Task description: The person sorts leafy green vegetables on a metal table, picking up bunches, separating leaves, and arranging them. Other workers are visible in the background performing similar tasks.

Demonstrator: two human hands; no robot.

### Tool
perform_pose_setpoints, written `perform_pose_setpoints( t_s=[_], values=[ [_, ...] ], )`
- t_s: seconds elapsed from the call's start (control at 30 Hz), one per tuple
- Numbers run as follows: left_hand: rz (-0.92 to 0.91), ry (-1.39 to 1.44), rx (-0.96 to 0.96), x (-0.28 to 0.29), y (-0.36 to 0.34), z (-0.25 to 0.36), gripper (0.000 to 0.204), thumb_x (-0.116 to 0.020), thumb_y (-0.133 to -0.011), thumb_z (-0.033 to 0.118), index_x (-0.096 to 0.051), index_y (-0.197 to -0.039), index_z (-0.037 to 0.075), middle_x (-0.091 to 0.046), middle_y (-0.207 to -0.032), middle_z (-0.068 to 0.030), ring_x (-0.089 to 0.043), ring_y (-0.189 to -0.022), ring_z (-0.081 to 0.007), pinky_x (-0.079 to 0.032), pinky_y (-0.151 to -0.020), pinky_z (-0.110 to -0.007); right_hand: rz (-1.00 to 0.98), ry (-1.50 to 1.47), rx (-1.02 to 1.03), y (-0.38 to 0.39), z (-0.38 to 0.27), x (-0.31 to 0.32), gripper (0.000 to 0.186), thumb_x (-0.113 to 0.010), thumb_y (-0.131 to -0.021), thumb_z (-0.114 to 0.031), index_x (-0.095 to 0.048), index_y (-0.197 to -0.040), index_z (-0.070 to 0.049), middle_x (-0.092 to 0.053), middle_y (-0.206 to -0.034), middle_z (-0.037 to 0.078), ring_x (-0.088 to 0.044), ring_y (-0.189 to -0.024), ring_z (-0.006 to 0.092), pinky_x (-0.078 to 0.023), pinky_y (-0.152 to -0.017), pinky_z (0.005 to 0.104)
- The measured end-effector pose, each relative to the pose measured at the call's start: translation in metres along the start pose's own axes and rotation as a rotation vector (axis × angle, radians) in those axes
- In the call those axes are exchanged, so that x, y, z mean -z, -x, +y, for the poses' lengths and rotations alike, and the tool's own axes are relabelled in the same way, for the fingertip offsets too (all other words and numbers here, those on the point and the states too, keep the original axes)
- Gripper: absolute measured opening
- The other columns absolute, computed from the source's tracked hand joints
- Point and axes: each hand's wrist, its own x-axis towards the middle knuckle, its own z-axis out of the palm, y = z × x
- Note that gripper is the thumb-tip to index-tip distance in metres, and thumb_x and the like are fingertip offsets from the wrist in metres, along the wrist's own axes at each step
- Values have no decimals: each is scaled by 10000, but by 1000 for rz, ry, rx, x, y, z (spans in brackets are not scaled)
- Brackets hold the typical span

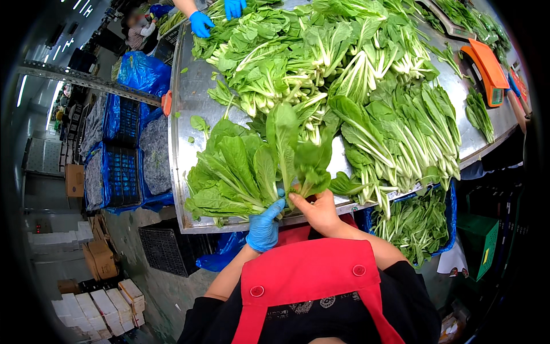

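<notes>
My left hand (265, 226), in a blue glove, is closed around the stem ends of leafy greens (281, 137) at the near edge of the metal table (192, 103). Broad green leaves fan out above it, and a further pile of greens (223, 178) lies just left of it, touching the glove. My bare right hand (318, 212) is beside it, thumb and fingers pinched on the base of a small leafy green (312, 166) whose leaves are smeared by motion. Right of my hands lies a row of long leafy greens (407, 137), pale stems toward me.
A large heap of greens (275, 69) covers the far table, where another person's blue-gloved hands (200, 24) reach in. An orange scale (487, 71) stands at the right. Below the edge sits a blue-lined crate of leaves (415, 223). Blue-lined crates (123, 120) and a black crate (166, 246) are left.
</notes>
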Motion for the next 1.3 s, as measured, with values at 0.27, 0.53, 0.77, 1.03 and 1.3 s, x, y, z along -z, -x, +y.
perform_pose_setpoints(
  t_s=[0.27, 0.53, 0.77, 1.03, 1.3],
  values=[
    [-91, 320, 214, 18, -15, -17, 293, -559, -822, 127, -519, -1094, 25, -592, -979, -101, -568, -938, -193, -472, -817, -355, -154, -241, -270, -6, 7, 15, 280, -601, -839, -196, -559, -1017, 17, -584, -818, 29, -543, -771, 108, -435, -707, 239],
    [-256, 211, 292, 18, -5, -10, 268, -539, -817, 91, -514, -1070, 9, -590, -935, -104, -575, -852, -201, -486, -757, -371, -291, 291, 376, -32, -7, 27, 249, -641, -793, -174, -559, -961, -9, -537, -955, 51, -515, -815, 134, -412, -740, 258],
    [-71, 50, 40, 14, -2, -5, 90, -547, -801, 49, -570, -876, 6, -584, -786, -49, -542, -667, -125, -444, -590, -243, -181, 328, 361, -11, -29, 8, 167, -674, -733, -90, -573, -832, -1, -534, -756, 57, -516, -653, 140, -424, -590, 261],
    [86, 347, 39, 21, -16, 20, 131, -555, -817, 60, -557, -931, -5, -598, -830, -85, -555, -704, -152, -458, -609, -264, -335, 274, 702, -6, -13, -11, 74, -623, -744, -40, -572, -798, -35, -584, -779, 93, -555, -652, 229, -437, -590, 318],
    [219, 526, -204, 56, -15, 70, 224, -567, -804, 51, -527, -1022, 15, -616, -913, -117, -597, -828, -194, -512, -681, -314, -449, 274, 118, -10, -19, -32, 198, -590, -816, -225, -604, -823, -28, -607, -703, 99, -573, -606, 261, -452, -564, 343]
  ],
)
